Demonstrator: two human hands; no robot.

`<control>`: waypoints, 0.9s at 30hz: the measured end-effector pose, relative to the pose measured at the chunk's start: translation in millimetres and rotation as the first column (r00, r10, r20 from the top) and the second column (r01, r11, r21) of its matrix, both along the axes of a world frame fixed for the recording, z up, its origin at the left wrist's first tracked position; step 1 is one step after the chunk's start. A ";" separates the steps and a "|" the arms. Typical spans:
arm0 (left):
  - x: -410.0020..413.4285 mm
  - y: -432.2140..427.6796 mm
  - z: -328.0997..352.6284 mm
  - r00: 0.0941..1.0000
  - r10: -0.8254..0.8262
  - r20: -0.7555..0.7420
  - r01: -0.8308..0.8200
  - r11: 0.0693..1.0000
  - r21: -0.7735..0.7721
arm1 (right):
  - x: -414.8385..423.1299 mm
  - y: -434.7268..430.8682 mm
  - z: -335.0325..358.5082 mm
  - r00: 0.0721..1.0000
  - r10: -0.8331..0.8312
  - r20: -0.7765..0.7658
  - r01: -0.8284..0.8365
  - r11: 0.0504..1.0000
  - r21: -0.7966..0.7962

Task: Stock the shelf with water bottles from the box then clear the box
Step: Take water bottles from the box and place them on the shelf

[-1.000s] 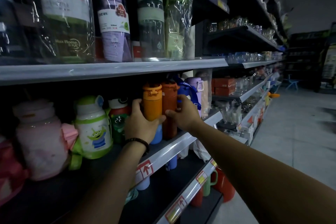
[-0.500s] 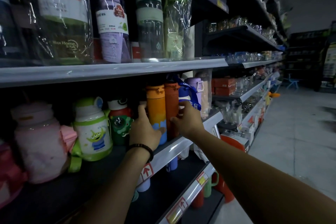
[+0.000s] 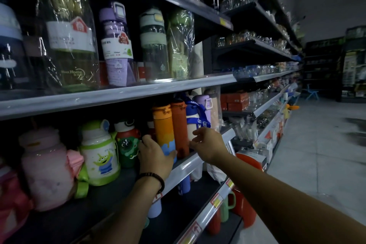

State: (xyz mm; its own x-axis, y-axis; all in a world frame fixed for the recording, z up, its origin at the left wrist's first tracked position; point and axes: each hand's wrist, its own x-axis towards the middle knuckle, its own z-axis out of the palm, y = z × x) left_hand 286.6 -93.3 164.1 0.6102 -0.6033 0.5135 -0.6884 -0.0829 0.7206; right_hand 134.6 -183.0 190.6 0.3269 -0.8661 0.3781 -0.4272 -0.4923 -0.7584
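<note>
Left grip (image 3: 156, 156) wraps the tall orange-and-blue bottle (image 3: 163, 125), right grip (image 3: 208, 144) slack, empty; a shove could topple the neighbouring rust-orange bottle (image 3: 179, 125).

On the dark shelf (image 3: 188, 168) a row is formed by a pink bottle (image 3: 43, 164), an alien-printed bottle (image 3: 99, 154), a red-and-green bottle (image 3: 126, 144), an orange bottle (image 3: 163, 125), a rust-red bottle (image 3: 179, 125) and a blue-strapped bottle (image 3: 193, 123), all stood upright.
</note>
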 end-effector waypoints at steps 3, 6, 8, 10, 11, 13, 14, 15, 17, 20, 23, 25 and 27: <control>-15.3 10.8 -3.1 0.999 0.007 0.032 -0.005 0.999 -0.044 | -17.0 13.6 -0.5 0.999 0.042 0.007 -0.042 0.999 0.013; -36.5 23.7 -2.3 0.999 -0.048 0.019 0.049 0.995 -0.081 | -34.6 27.5 -3.3 0.996 0.087 0.010 -0.087 0.996 0.021; -52.6 33.6 -2.1 0.994 -0.112 -0.010 0.111 0.991 -0.080 | -47.1 39.2 -7.1 0.993 0.114 0.035 -0.116 0.992 0.040; -69.5 43.0 -5.4 0.978 -0.200 -0.058 0.198 0.980 -0.031 | -62.3 50.2 -13.3 0.987 0.146 0.064 -0.150 0.987 0.063; -78.4 47.9 -9.6 0.966 -0.247 -0.075 0.247 0.969 0.000 | -71.8 56.7 -16.9 0.985 0.158 0.071 -0.164 0.983 0.081; -97.5 59.2 -20.4 0.938 -0.328 -0.107 0.336 0.940 0.061 | -93.5 71.5 -24.4 0.978 0.193 0.077 -0.202 0.971 0.125; -107.8 66.0 -26.8 0.924 -0.358 -0.133 0.371 0.924 0.090 | -105.7 79.5 -29.0 0.975 0.212 0.061 -0.218 0.966 0.140; -117.9 73.0 -34.3 0.908 -0.384 -0.166 0.404 0.908 0.111 | -118.7 87.7 -34.2 0.974 0.225 0.035 -0.227 0.962 0.154; -137.8 85.2 -55.4 0.870 -0.434 -0.235 0.473 0.868 0.149 | -145.2 104.0 -49.0 0.974 0.225 0.008 -0.223 0.957 0.185; -165.8 97.3 -98.3 0.832 -0.452 -0.320 0.532 0.813 0.236 | -185.1 124.0 -82.3 0.983 0.182 -0.008 -0.176 0.960 0.218; -197.5 105.7 -141.1 0.770 -0.501 -0.396 0.630 0.695 0.347 | -224.6 142.1 -120.6 0.996 0.090 -0.004 -0.087 0.974 0.211; -220.0 112.3 -168.6 0.710 -0.504 -0.492 0.693 0.624 0.360 | -248.2 153.9 -146.3 1.000 0.027 0.007 -0.028 0.973 0.228; -239.7 116.5 -194.8 0.679 -0.494 -0.544 0.723 0.578 0.378 | -269.4 164.2 -172.8 0.997 -0.047 0.055 0.030 0.959 0.283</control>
State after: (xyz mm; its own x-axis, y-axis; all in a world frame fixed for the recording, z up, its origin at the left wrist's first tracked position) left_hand 46.9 23.2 -30.7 0.0432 -0.9835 -0.1754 -0.4353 -0.1766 0.8828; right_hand -134.8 -18.8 17.8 0.2754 -0.9518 0.1352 -0.3907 -0.2393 -0.8889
